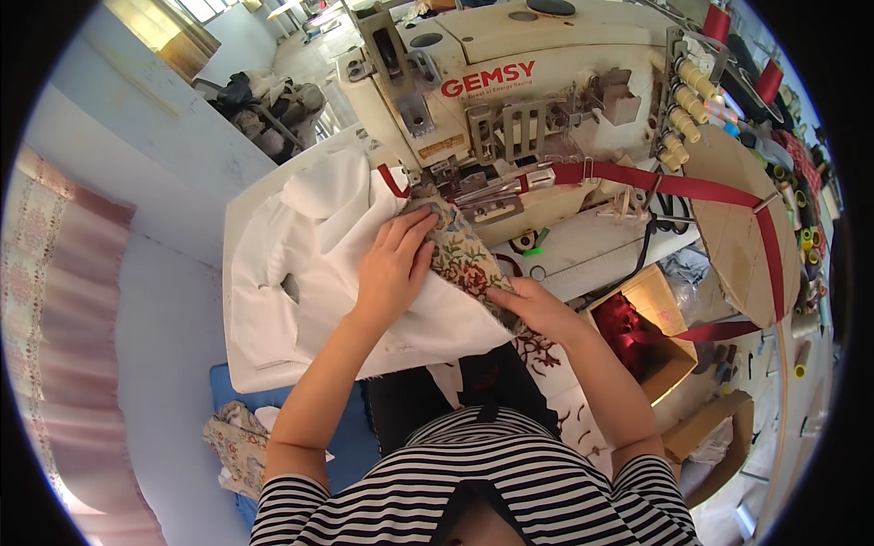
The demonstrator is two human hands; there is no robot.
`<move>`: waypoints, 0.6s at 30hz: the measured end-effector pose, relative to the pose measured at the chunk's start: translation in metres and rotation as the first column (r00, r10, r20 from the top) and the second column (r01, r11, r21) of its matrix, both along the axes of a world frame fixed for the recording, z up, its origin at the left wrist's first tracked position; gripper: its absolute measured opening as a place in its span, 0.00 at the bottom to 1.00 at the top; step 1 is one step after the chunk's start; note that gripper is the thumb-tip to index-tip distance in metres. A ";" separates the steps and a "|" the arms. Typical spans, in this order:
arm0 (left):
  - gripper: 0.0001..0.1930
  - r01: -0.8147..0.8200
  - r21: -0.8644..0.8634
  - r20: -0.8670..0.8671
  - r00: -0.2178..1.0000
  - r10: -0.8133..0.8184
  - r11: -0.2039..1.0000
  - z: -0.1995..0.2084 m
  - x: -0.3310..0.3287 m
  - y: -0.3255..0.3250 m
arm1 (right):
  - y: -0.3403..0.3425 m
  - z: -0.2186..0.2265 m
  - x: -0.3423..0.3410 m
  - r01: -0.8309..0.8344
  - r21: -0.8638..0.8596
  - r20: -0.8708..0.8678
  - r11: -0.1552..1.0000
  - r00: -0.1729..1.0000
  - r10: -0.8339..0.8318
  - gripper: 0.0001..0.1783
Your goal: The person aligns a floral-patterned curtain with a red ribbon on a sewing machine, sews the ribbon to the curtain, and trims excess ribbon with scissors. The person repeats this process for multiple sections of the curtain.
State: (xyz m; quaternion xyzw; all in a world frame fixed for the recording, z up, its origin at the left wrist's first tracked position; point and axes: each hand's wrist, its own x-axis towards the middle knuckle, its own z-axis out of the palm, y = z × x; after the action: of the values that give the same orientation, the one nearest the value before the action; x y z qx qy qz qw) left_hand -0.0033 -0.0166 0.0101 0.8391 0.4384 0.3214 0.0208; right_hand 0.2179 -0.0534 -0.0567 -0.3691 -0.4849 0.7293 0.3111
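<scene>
A white fabric piece is spread over the sewing table, with a floral tapestry fabric along its right side. My left hand lies flat across both near the needle area, fingers stretched out. Between the thumb and fingers of my right hand is the near right edge of the floral fabric. Just beyond my left fingertips stands the sewing machine. Red binding tape runs through a metal folder toward the needle. A short red bound edge shows at the white fabric's far corner.
A cardboard box holding red tape stands at the right, below a cardboard disc. Thread spools line the right side. Floral cloth lies on a blue surface at lower left. A pink curtain hangs at the left wall.
</scene>
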 end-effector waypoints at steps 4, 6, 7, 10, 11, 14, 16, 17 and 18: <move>0.15 0.026 0.027 0.031 0.999 -0.027 0.999 -0.002 -0.002 0.008 | 0.001 0.001 -0.002 0.007 -0.057 -0.032 0.998 0.999 -0.009 0.18; 0.14 0.042 0.009 0.061 0.997 -0.042 0.999 -0.001 -0.004 0.013 | 0.004 0.005 -0.004 -0.011 -0.049 -0.044 0.999 0.999 0.008 0.17; 0.14 0.052 0.001 0.078 0.996 -0.052 0.999 -0.001 -0.005 0.017 | 0.005 0.006 -0.004 -0.017 -0.045 -0.048 0.999 0.999 0.014 0.17; 0.13 0.090 -0.061 0.105 0.991 -0.083 0.994 -0.004 -0.012 0.027 | 0.012 0.001 -0.006 -0.051 -0.048 -0.048 0.998 0.998 0.049 0.19; 0.12 0.095 -0.062 0.109 0.990 -0.088 0.993 -0.004 -0.013 0.031 | 0.013 0.001 -0.007 -0.040 -0.040 -0.057 0.998 0.998 0.038 0.18; 0.12 0.111 -0.060 0.110 0.989 -0.104 0.992 -0.005 -0.018 0.042 | 0.017 0.005 -0.013 -0.021 -0.016 -0.076 1.000 0.997 0.020 0.18; 0.11 0.115 -0.080 0.132 0.986 -0.104 0.990 -0.007 -0.023 0.050 | 0.021 0.011 -0.014 -0.017 -0.002 -0.072 1.000 0.997 0.017 0.17; 0.11 0.112 -0.085 0.142 0.985 -0.099 0.990 -0.007 -0.024 0.055 | 0.022 0.011 -0.016 -0.011 0.006 -0.058 1.000 0.998 0.011 0.17; 0.10 0.109 -0.090 0.153 0.984 -0.094 0.990 -0.007 -0.026 0.058 | 0.024 0.010 -0.017 -0.006 0.014 -0.044 1.000 0.999 0.006 0.17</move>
State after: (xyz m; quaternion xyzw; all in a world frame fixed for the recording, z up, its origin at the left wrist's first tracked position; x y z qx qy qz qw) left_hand -0.0288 0.0417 0.0036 0.8321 0.4075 0.3595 0.1106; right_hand 0.2011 -0.0294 -0.0466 -0.3494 -0.4841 0.7347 0.3221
